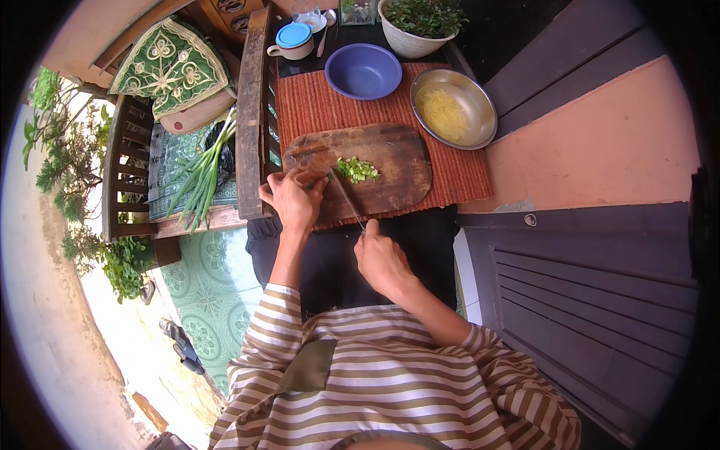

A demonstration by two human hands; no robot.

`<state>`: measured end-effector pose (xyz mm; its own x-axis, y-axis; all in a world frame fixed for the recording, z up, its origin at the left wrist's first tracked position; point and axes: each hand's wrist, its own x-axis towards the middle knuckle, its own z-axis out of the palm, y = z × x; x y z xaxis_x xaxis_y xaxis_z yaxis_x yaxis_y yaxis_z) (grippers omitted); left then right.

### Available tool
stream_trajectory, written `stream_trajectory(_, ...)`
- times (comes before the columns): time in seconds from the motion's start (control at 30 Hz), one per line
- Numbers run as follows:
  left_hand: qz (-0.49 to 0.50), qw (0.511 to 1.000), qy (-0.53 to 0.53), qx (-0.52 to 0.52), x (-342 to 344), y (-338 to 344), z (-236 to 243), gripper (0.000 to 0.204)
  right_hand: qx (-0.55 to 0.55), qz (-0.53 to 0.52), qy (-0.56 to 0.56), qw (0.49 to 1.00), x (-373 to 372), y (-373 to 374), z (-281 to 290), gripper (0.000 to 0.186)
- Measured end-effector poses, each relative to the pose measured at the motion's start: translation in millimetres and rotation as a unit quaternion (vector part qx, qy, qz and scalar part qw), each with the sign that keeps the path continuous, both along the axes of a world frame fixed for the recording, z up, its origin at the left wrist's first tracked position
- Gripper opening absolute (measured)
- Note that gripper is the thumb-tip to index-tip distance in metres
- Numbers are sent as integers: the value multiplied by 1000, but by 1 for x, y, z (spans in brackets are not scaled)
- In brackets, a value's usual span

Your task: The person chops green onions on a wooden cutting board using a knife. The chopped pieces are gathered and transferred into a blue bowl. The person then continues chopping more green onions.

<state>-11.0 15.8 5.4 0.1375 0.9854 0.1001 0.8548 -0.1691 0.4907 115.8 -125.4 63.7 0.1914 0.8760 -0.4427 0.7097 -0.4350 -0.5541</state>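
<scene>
A worn wooden cutting board (pixel 405 161) lies in front of me, with a small heap of chopped green pieces (pixel 358 169) near its middle. My right hand (pixel 384 259) is closed around the handle of a kitchen knife (pixel 346 196). Its blade slants up and left across the board, the tip just left of the heap. At the board's left edge, close to that tip, my left hand (pixel 295 201) has its fingers bent and drawn together. Whatever sits under those fingertips is hidden by the hand.
Beyond the board stand a blue bowl (pixel 363 71) and a metal bowl (pixel 481 112) holding pale yellow shreds (pixel 443 114). A blue-lidded cup (pixel 293 40) and a potted plant (pixel 421 19) are farther back. Spring onions (pixel 205 174) lie on the bench beyond a wooden armrest (pixel 256 112).
</scene>
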Motion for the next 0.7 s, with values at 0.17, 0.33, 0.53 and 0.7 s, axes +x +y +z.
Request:
stream_trajectory(0.17,-3,1000,2,2,1,0,1,22,-25,10,-8,1000,-3,1,7,26)
stream_trajectory(0.33,-7,1000,-11,3,1,-1,5,21,-70,13,-4,997,-2,6,12,21)
stream_trajectory(0.53,-12,1000,-17,-1,-2,0,1,20,-80,26,-5,996,0,13,17,20)
stream_trajectory(0.7,-4,1000,-7,-19,-3,1,-4,21,-71,34,-24,997,-3,13,8,19)
